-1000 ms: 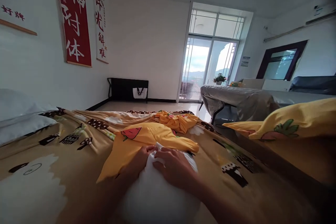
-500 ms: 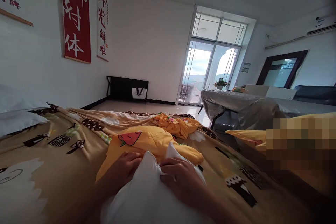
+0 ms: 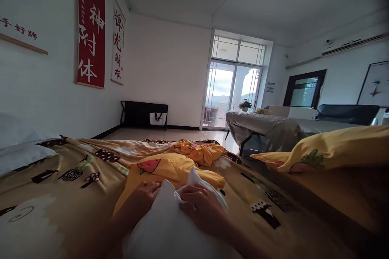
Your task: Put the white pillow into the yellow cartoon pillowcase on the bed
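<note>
A plump white pillow (image 3: 172, 226) lies in front of me, its far end bunched into two raised corners. My left hand (image 3: 146, 194) is closed at the pillow's left corner, fingers curled, next to the yellow cloth. On the other side my right hand (image 3: 199, 202) grips the folded far end, its fingers wrapped over the white fabric. Just beyond both hands a yellow pillowcase (image 3: 173, 164) with a red fruit print is spread on the bed; the hands and pillow hide its near part.
A patterned brown blanket (image 3: 91, 194) covers the bed. Crumpled yellow cloth (image 3: 203, 151) lies behind the pillowcase, and another white pillow (image 3: 24, 156) is at far left. A yellow printed pillow (image 3: 343, 149) sits at right. Beyond it stands a plastic-covered table (image 3: 261, 123).
The camera view has tilted up and turned right, showing more ceiling and the yellow pillow. Both hands keep nearly the same hold on the white pillow.
</note>
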`<state>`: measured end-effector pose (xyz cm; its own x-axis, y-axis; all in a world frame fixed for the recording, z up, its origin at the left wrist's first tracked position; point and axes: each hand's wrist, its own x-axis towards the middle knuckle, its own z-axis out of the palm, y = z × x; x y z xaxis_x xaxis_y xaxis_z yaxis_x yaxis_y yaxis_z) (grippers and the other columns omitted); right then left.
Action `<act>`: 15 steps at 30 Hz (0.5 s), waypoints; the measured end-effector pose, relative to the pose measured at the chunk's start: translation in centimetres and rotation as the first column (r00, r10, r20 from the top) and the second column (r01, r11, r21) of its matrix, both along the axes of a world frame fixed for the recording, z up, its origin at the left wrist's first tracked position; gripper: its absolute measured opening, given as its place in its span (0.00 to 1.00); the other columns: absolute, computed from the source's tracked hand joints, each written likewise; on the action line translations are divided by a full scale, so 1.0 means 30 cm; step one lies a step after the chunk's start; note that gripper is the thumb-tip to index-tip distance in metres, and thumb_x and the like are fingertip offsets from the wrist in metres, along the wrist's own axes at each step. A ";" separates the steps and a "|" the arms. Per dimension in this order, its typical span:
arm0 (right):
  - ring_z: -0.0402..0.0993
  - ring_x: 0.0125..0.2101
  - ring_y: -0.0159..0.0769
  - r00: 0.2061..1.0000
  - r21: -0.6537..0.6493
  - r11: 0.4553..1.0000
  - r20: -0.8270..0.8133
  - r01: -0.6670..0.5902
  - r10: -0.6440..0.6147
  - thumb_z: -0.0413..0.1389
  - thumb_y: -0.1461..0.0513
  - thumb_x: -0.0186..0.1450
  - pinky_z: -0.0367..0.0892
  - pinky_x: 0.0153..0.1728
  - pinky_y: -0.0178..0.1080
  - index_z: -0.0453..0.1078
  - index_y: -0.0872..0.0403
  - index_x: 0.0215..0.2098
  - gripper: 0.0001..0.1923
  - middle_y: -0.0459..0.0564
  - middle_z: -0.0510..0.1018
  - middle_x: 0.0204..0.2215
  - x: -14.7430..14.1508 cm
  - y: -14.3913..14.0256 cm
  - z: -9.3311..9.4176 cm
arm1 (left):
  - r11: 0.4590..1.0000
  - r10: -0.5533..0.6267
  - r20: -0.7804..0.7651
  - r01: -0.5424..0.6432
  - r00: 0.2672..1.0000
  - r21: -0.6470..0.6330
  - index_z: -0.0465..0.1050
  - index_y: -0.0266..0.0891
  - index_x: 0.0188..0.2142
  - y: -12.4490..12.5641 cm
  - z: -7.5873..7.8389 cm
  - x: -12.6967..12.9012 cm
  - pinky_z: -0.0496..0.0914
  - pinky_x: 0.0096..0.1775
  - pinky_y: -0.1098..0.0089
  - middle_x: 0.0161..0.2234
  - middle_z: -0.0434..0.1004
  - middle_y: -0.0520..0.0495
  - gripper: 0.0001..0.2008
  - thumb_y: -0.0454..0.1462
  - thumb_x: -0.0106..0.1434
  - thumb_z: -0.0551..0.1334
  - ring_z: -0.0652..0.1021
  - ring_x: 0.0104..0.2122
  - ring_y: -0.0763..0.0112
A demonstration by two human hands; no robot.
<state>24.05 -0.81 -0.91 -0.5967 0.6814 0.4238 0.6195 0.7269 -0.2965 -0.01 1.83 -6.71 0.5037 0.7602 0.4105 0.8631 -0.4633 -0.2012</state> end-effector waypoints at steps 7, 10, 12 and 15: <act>0.71 0.42 0.33 0.999 0.041 0.999 0.028 0.022 -0.023 0.56 0.61 0.62 0.60 0.44 0.33 0.75 0.46 0.35 0.06 0.40 0.79 0.39 -0.006 -0.016 0.006 | 1.000 0.001 0.025 -0.001 1.000 0.005 0.73 0.40 0.46 0.019 -0.038 -0.015 0.67 0.46 0.65 0.49 0.75 0.41 0.18 0.27 0.60 0.53 0.75 0.47 0.64; 0.71 0.42 0.33 0.999 0.042 0.999 0.032 0.032 -0.034 0.56 0.62 0.62 0.60 0.43 0.34 0.75 0.46 0.36 0.06 0.40 0.79 0.38 -0.007 -0.021 0.008 | 0.997 0.031 0.029 -0.033 0.999 0.065 0.72 0.39 0.50 0.031 -0.058 -0.018 0.68 0.45 0.64 0.49 0.75 0.40 0.21 0.26 0.60 0.51 0.77 0.45 0.63; 0.71 0.41 0.34 0.999 0.039 0.999 0.025 0.029 -0.030 0.56 0.61 0.62 0.60 0.42 0.34 0.75 0.46 0.36 0.07 0.40 0.79 0.39 -0.006 -0.026 0.009 | 0.995 0.027 0.033 -0.030 0.999 0.100 0.72 0.39 0.50 0.031 -0.063 -0.019 0.68 0.46 0.64 0.48 0.76 0.40 0.22 0.25 0.60 0.50 0.76 0.46 0.63; 0.71 0.41 0.34 1.000 0.049 0.999 0.015 0.005 -0.006 0.55 0.62 0.62 0.60 0.42 0.35 0.75 0.47 0.36 0.07 0.41 0.79 0.40 -0.004 -0.031 0.008 | 0.993 0.016 0.034 -0.020 0.999 0.120 0.73 0.39 0.49 0.021 -0.062 -0.019 0.68 0.47 0.66 0.47 0.76 0.41 0.22 0.26 0.61 0.50 0.76 0.46 0.66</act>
